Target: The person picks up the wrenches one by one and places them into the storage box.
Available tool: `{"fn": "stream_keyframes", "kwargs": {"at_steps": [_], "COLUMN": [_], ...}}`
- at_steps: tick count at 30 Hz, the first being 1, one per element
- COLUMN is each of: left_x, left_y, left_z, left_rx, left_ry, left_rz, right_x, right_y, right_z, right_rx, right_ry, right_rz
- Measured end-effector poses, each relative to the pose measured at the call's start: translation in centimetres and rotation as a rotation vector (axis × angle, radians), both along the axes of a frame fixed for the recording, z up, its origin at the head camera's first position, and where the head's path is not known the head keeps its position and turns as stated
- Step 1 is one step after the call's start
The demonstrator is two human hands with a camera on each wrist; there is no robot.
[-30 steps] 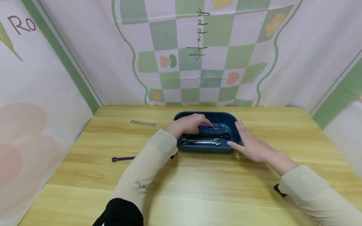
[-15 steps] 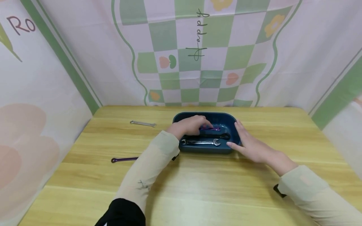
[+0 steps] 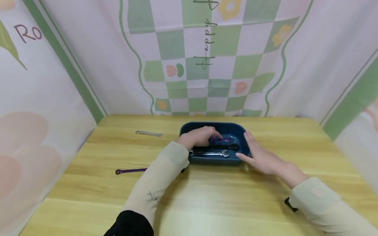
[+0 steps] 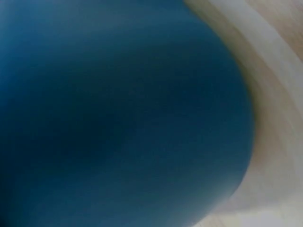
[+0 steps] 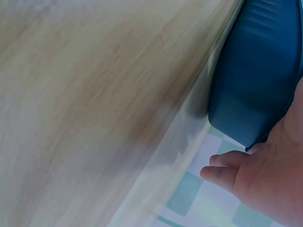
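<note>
We see a smooth, faintly glossy plastic-looking tray, polished metal on the larger silver wrench, soft-sheened wood grain across the worktop, and matt, creased cloth for the backdrop

Dark blue bin; 2 purple wrenches; 2 silver wrenches; black wrench; green-white checked backdrop; yellow table

Blurred blue box fills most of your view, its rounded edge against the pale bench.

Wood-grain table bears blue tray; silver wrench, purple wrench left of tray.
</note>
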State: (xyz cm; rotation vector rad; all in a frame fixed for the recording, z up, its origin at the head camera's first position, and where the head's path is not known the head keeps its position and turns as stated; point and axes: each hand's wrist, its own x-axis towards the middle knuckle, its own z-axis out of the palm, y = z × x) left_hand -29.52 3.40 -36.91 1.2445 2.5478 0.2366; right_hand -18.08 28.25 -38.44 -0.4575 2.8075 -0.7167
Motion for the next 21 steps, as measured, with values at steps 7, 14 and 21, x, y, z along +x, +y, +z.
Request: {"fn": "stream_keyframes", "kwargs": {"at_steps": [7, 14, 21], "left_x": [-0.17, 0.02, 0.07], "left_y": [0.26, 0.38, 0.58], "left_z": [-0.46, -0.77, -0.9], "left_rx": [0.006, 0.003, 0.007], "left_ry": [0.009, 0.004, 0.016], "left_rz": [0.012, 0.003, -0.002], "right_x": [0.07, 0.15, 0.16], "right_y": [0.12, 0.04, 0.01], "right_z": [-0.27, -0.38, -0.32], "right_rx": [0.003, -0.006, 0.007], "right_ry": [0.008, 0.007, 0.015], "right_rz": [0.004, 0.002, 0.002]}}
